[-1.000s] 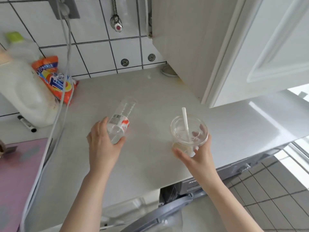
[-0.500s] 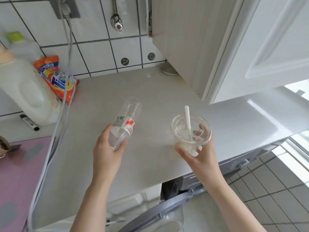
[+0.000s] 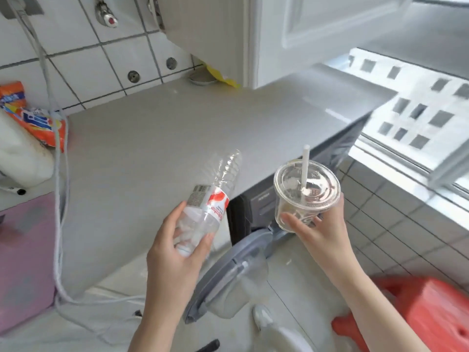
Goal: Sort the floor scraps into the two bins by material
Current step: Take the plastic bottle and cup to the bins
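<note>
My left hand (image 3: 175, 252) is wrapped round a clear plastic bottle (image 3: 212, 199), red-and-white label, writing too blurry to read. My right hand (image 3: 319, 231) grips a lidded clear cup (image 3: 305, 196) with a white straw (image 3: 305, 165). Both hang past the grey countertop (image 3: 162, 146) edge, above the open washer door (image 3: 228, 273). Orange detergent bag (image 3: 33, 120) far left.

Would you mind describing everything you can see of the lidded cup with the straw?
The cup is clear plastic, with a flat clear lid and a white straw standing through its centre. It looks nearly empty, with perhaps some residue at the bottom. It is upright, slightly tilted, held in the air by the right hand, thumb and fingers round its lower wall.
</note>
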Available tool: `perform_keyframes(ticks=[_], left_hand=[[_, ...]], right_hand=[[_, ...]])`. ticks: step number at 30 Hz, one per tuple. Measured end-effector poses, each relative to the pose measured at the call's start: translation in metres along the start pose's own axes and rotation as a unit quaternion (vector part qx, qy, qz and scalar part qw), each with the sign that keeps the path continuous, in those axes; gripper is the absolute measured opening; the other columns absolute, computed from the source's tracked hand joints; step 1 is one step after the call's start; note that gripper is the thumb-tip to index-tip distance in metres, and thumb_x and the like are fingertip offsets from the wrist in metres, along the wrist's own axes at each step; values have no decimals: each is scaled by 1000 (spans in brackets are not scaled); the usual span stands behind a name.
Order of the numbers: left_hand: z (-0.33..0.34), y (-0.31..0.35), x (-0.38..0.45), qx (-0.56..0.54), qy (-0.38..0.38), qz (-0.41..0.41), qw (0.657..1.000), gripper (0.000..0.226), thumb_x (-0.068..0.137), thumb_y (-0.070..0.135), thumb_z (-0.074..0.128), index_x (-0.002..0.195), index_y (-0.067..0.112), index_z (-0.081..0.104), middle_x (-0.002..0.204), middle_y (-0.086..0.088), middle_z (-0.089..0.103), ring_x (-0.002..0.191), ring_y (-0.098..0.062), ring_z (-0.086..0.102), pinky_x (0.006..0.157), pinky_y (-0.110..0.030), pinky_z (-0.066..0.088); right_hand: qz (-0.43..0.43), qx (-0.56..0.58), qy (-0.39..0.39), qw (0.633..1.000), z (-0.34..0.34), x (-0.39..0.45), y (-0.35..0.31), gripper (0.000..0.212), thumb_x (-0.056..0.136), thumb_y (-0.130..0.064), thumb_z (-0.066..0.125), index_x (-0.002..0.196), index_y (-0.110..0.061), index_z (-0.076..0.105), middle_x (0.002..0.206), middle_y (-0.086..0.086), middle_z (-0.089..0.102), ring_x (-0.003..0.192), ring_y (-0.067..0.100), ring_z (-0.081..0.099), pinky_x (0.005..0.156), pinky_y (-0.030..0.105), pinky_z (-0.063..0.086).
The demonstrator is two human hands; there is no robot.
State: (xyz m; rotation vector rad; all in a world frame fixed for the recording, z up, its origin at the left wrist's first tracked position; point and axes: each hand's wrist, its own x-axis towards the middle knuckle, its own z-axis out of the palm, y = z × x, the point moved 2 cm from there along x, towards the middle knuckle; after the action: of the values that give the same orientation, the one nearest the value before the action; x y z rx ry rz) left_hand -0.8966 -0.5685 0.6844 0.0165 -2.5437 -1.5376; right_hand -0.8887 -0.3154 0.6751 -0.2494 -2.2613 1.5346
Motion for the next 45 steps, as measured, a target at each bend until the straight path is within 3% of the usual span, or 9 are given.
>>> perform_keyframes(ticks=[4,9,13,16,21,26,33,36,45], left_hand=[[24,2,-44,3,-75,12,997,67,72,23,80,130,38,49,119,15,60,103,-3,59,86,-23,49],[74,15,-88,23,-199,40,979,66,72,26,80,130,37,49,115,17,60,96,5,59,75,-1,40],[123,35,-121,45,-287,84,953,67,70,25,81,130,34,51,118,17,60,104,-5,58,86,-20,44],[169,49,-155,49,-350,93,931,67,70,30,80,129,40,49,120,15,60,108,-8,58,92,-30,48],[258,81,-247,63,-445,97,888,67,70,33,78,130,39,49,117,11,62,103,-5,59,87,-24,46],[334,99,-343,71,-502,80,858,66,71,35,79,130,37,50,118,14,60,102,-5,57,83,-22,43],[457,121,-472,97,-560,41,821,64,71,30,78,129,32,52,117,12,59,104,-6,55,83,-17,38],[502,119,-507,116,-578,10,808,58,73,26,77,125,35,53,106,15,59,97,-5,55,74,-11,37],[635,45,-558,173,-606,-87,772,81,59,58,64,133,31,43,122,5,58,109,-19,59,93,-44,51]], right_hand=[[66,-20,67,995,-42,-58,19,73,69,-25,82,129,-31,41,116,-33,34,115,-14,40,108,40,40],[107,-46,135,984,-109,-126,36,70,63,-31,81,115,-56,42,116,-31,40,121,10,46,104,46,42],[154,-82,207,963,-171,-183,60,64,57,-37,84,112,-41,53,113,-18,51,114,18,50,94,47,48],[181,-89,265,943,-218,-228,75,66,58,-31,87,106,-53,48,107,-33,43,112,15,47,95,45,47],[261,-75,320,907,-306,-314,113,70,58,-28,87,108,-53,45,111,-22,49,114,13,49,98,40,46],[303,-65,359,880,-389,-385,144,68,57,-22,89,105,-45,47,110,-10,52,111,11,52,97,34,45],[375,-37,402,835,-511,-470,225,72,46,-54,80,106,-61,41,120,-8,48,118,14,51,103,44,43],[402,-20,419,814,-541,-488,262,85,45,-57,78,120,-41,41,124,-5,51,118,17,51,104,45,43],[475,47,459,750,-568,-512,402,91,51,-49,84,128,-32,38,132,-5,50,114,12,53,102,40,44]])
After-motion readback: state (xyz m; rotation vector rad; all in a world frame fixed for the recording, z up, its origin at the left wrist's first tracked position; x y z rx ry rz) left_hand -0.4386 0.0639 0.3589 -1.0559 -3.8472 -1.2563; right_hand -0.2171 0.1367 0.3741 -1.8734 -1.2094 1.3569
